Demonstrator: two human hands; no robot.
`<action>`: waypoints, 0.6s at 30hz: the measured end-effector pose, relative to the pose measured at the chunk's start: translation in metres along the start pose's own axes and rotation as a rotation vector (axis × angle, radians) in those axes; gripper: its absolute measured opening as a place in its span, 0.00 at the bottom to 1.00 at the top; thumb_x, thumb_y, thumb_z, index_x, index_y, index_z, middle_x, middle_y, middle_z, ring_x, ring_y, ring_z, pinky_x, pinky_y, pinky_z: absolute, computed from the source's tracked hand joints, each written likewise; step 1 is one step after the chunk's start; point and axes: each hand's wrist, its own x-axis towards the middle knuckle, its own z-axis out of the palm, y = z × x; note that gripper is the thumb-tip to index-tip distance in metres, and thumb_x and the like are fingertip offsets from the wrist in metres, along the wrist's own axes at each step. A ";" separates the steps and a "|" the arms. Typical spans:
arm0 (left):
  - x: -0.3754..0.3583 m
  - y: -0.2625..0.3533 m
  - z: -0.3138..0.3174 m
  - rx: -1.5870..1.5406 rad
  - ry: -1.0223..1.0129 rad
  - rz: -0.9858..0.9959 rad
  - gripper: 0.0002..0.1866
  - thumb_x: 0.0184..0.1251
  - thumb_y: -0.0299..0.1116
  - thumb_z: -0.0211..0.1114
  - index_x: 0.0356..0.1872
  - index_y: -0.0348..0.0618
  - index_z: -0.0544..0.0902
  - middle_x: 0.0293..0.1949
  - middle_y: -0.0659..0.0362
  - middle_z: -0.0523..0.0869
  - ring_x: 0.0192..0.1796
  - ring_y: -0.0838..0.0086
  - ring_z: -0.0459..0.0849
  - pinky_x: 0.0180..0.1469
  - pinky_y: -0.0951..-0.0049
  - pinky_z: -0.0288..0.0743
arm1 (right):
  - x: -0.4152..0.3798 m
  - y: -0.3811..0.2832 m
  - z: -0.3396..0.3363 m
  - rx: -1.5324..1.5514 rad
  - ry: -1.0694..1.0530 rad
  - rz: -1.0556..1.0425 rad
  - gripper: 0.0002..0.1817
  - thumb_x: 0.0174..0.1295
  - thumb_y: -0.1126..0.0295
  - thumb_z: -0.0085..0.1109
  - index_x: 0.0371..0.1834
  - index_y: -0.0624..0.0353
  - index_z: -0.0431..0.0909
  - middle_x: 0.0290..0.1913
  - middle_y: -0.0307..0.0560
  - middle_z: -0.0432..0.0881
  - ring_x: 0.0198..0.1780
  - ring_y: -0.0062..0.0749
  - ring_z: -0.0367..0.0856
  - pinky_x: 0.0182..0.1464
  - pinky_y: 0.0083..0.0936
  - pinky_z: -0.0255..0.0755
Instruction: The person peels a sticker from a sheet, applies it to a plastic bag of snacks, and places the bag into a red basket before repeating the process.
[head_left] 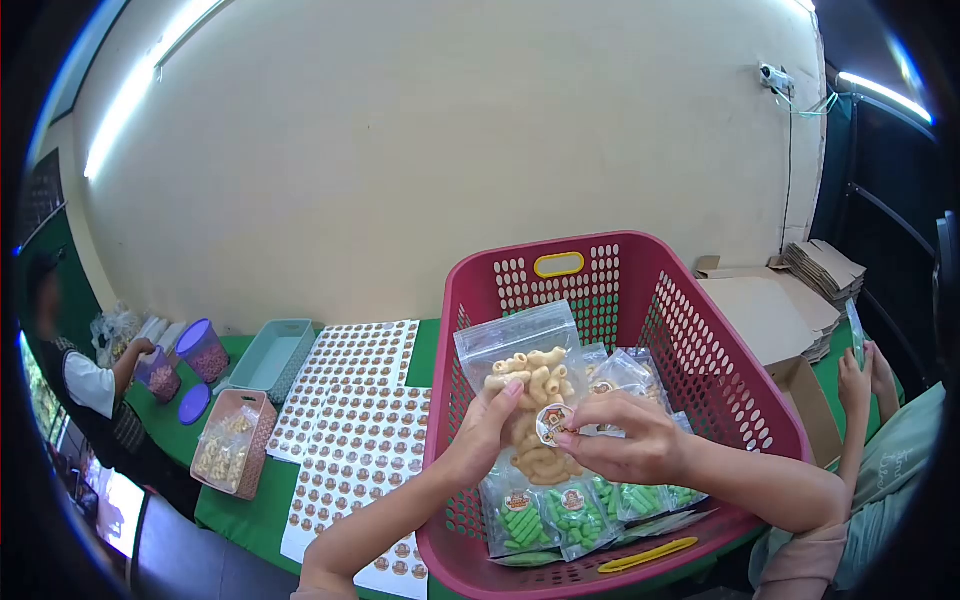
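Observation:
My left hand [486,432] grips a clear zip pouch [520,335] of pale curved macaroni-like snacks, thumb across its front. A round white sticker [554,424] with a printed logo lies against the pouch's front, pinched at its right edge by my right hand [625,438]. Both hands are above a large maroon laundry basket [612,248] with perforated walls. Inside it, below my hands, lie several clear pouches of green stick snacks [575,518] bearing similar round stickers. More clear pouches [622,375] show behind my right hand.
Sheets of round stickers [350,450] cover the green table [240,515] left of the basket. Beyond are a pink basket [262,410] of pouches, a teal basket [270,355] and purple-lidded tubs [203,350]. Cardboard [770,310] lies right. Co-workers stand at both sides, each handling something.

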 end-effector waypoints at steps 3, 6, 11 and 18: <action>-0.001 0.001 0.000 -0.013 -0.006 -0.005 0.23 0.67 0.45 0.43 0.54 0.37 0.64 0.49 0.56 0.72 0.51 0.75 0.73 0.53 0.74 0.67 | -0.001 -0.001 0.001 0.002 -0.025 -0.010 0.11 0.39 0.78 0.62 0.29 0.60 0.78 0.35 0.43 0.72 0.34 0.32 0.77 0.34 0.25 0.75; -0.002 0.000 0.000 -0.001 -0.021 0.002 0.23 0.67 0.45 0.43 0.53 0.37 0.65 0.49 0.55 0.72 0.51 0.74 0.73 0.53 0.74 0.67 | -0.002 -0.001 0.003 -0.024 -0.035 -0.013 0.12 0.38 0.78 0.62 0.30 0.60 0.78 0.35 0.42 0.72 0.34 0.32 0.77 0.35 0.25 0.75; -0.003 0.002 0.001 0.027 -0.036 -0.013 0.23 0.67 0.45 0.42 0.53 0.36 0.65 0.48 0.55 0.73 0.51 0.74 0.73 0.53 0.74 0.68 | -0.002 0.000 0.003 -0.029 -0.020 -0.038 0.14 0.37 0.76 0.62 0.33 0.59 0.78 0.34 0.42 0.71 0.33 0.31 0.76 0.34 0.25 0.73; -0.005 0.001 0.004 0.058 -0.051 -0.024 0.23 0.67 0.44 0.44 0.54 0.37 0.64 0.48 0.55 0.73 0.50 0.75 0.73 0.53 0.75 0.67 | -0.002 0.000 0.003 -0.053 -0.015 -0.031 0.15 0.37 0.76 0.61 0.33 0.60 0.78 0.33 0.41 0.70 0.30 0.30 0.75 0.31 0.24 0.72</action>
